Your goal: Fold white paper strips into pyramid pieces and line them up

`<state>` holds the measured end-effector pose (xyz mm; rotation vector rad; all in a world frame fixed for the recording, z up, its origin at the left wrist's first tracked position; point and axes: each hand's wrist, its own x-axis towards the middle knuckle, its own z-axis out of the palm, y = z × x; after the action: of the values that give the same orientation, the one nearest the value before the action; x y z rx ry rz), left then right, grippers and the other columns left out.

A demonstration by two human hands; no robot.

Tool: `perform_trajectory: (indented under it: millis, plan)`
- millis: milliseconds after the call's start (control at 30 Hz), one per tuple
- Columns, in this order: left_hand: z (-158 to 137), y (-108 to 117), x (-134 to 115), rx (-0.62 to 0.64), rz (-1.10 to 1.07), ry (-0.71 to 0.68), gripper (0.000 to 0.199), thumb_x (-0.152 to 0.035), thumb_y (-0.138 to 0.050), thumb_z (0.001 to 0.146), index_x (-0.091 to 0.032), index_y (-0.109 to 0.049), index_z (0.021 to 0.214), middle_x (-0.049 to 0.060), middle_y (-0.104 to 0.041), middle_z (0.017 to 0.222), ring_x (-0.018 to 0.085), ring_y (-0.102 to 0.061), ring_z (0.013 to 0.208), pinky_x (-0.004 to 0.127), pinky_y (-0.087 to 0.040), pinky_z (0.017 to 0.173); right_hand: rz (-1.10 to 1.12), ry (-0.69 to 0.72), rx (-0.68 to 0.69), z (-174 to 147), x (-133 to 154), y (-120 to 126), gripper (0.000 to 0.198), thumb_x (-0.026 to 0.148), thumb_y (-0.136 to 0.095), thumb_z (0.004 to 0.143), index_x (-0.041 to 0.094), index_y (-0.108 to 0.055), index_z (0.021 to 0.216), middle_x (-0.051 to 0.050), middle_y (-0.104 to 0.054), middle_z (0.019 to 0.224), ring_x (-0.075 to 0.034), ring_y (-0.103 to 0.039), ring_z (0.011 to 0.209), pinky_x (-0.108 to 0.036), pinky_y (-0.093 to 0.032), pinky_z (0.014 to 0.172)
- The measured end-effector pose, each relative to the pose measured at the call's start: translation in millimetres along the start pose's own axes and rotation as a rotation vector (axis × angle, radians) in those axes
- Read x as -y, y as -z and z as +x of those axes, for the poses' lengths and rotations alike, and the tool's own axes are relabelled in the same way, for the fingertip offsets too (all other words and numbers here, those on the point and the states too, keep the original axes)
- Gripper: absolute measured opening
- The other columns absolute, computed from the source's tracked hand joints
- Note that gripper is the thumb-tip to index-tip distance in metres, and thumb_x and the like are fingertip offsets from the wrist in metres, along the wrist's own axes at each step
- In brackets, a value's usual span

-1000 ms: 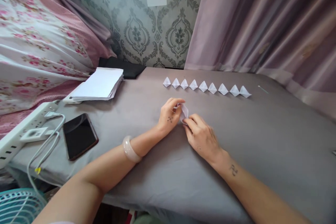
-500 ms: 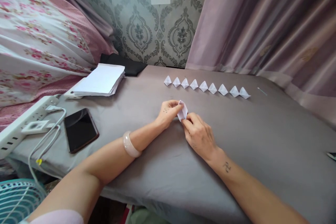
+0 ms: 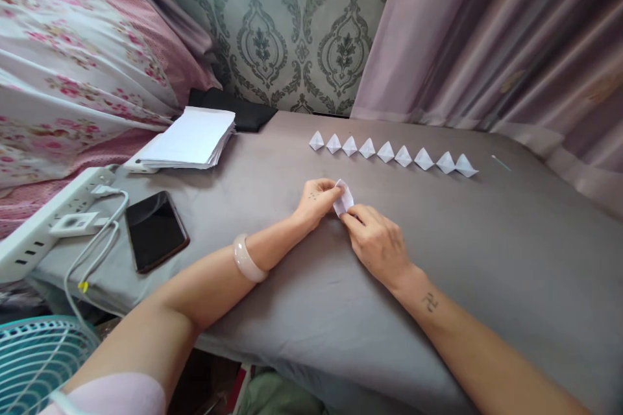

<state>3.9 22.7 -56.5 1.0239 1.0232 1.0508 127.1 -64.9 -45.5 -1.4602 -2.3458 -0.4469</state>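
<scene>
A small piece of folded white paper (image 3: 345,199) is held up between my two hands, above the grey cloth. My left hand (image 3: 318,201), below a pale bangle (image 3: 247,259), pinches its upper left side with the thumb on the face turned to me. At the lower edge, the thumb and fingers of my right hand (image 3: 377,240) close on the paper; some fingertips are hidden behind it. Beyond my hands, several folded white paper shapes (image 3: 385,152) with pointed tops stand in a slanting row.
To the left lie a stack of white paper (image 3: 189,136), a black phone (image 3: 156,231) and a white power strip (image 3: 53,220) with a plugged-in charger and cables. A teal fan (image 3: 39,363) stands at the lower left. A thin stick (image 3: 501,163) lies at the far right of the grey cloth (image 3: 511,253).
The view has shifted slightly, so the background sits higher and the row further right. Both hands still grip the folded paper, with the right fingers set slightly differently at its lower edge.
</scene>
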Motion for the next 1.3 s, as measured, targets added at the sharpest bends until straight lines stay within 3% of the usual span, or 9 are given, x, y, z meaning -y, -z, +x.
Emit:
perform_trajectory:
  millis: [133, 200, 367, 500, 600, 767, 1000, 1300]
  plan:
    - [0, 1, 4, 0.044, 0.023, -0.030, 0.010, -0.021, -0.064, 0.070, -0.011, -0.066, 0.072, 0.003, -0.065, 0.064, 0.011, -0.058, 0.058, 0.022, -0.045, 0.055, 0.011, 0.020, 0.034, 1, 1, -2, 0.027, 0.009, -0.044, 0.089, 0.017, -0.070, 0.085, -0.007, -0.066, 0.081, -0.018, -0.056, 0.075, -0.030, -0.040, 0.065]
    - [0, 2, 4, 0.081, 0.019, -0.036, 0.013, -0.023, -0.065, 0.071, -0.010, -0.067, 0.073, 0.004, -0.066, 0.066, 0.011, -0.058, 0.058, 0.022, -0.045, 0.055, 0.135, -0.019, 0.007, 1, 0, -1, 0.025, 0.015, -0.045, 0.091, 0.018, -0.069, 0.085, -0.007, -0.067, 0.083, -0.018, -0.058, 0.077, -0.029, -0.042, 0.067]
    - [-2, 2, 3, 0.187, 0.038, -0.051, 0.019, -0.027, -0.069, 0.071, -0.011, -0.069, 0.081, 0.002, -0.064, 0.064, 0.010, -0.057, 0.055, 0.021, -0.045, 0.055, 0.567, -0.407, -0.234, 2, -12, 0, 0.015, 0.026, -0.053, 0.087, 0.018, -0.066, 0.089, -0.005, -0.068, 0.088, -0.013, -0.062, 0.071, -0.025, -0.048, 0.063]
    - [-5, -1, 5, 0.211, 0.108, -0.123, 0.022, -0.024, -0.074, 0.068, -0.011, -0.066, 0.085, 0.003, -0.067, 0.070, 0.009, -0.059, 0.059, 0.020, -0.046, 0.056, 0.676, -0.599, -0.163, 6, -22, -5, 0.024, 0.029, -0.060, 0.078, 0.016, -0.067, 0.096, -0.006, -0.071, 0.084, -0.016, -0.065, 0.066, -0.029, -0.051, 0.065]
    - [-9, -3, 6, 0.268, 0.131, -0.151, 0.020, -0.025, -0.074, 0.070, -0.010, -0.064, 0.080, 0.006, -0.069, 0.076, 0.011, -0.063, 0.065, 0.022, -0.049, 0.061, 0.729, -0.633, -0.075, 7, -25, -8, 0.022, 0.032, -0.056, 0.080, 0.018, -0.071, 0.089, -0.005, -0.073, 0.079, -0.017, -0.066, 0.067, -0.030, -0.051, 0.068]
    - [-14, -4, 3, 0.316, 0.220, -0.210, 0.017, -0.025, -0.067, 0.076, -0.010, -0.067, 0.085, 0.009, -0.072, 0.081, 0.015, -0.067, 0.074, 0.026, -0.053, 0.069, 0.758, -0.699, -0.079, 7, -25, -9, 0.023, 0.034, -0.056, 0.081, 0.021, -0.074, 0.085, -0.004, -0.074, 0.079, -0.019, -0.068, 0.072, -0.031, -0.050, 0.072]
    - [-15, -4, 7, 0.206, 0.430, -0.393, 0.013, -0.021, -0.063, 0.078, -0.013, -0.066, 0.088, 0.006, -0.070, 0.077, 0.013, -0.065, 0.067, 0.021, -0.051, 0.060, 0.790, -0.683, -0.116, 7, -26, -14, 0.022, 0.032, -0.056, 0.079, 0.020, -0.074, 0.078, -0.005, -0.074, 0.082, -0.019, -0.067, 0.074, -0.031, -0.050, 0.072]
    - [-21, -9, 3, 0.094, 0.507, -0.467, 0.013, -0.014, -0.059, 0.077, -0.015, -0.064, 0.089, 0.002, -0.067, 0.070, 0.010, -0.060, 0.060, 0.019, -0.046, 0.057, 0.787, -0.717, -0.121, 10, -23, -19, 0.028, 0.037, -0.054, 0.082, 0.017, -0.073, 0.077, -0.007, -0.073, 0.073, -0.020, -0.066, 0.068, -0.030, -0.048, 0.063]
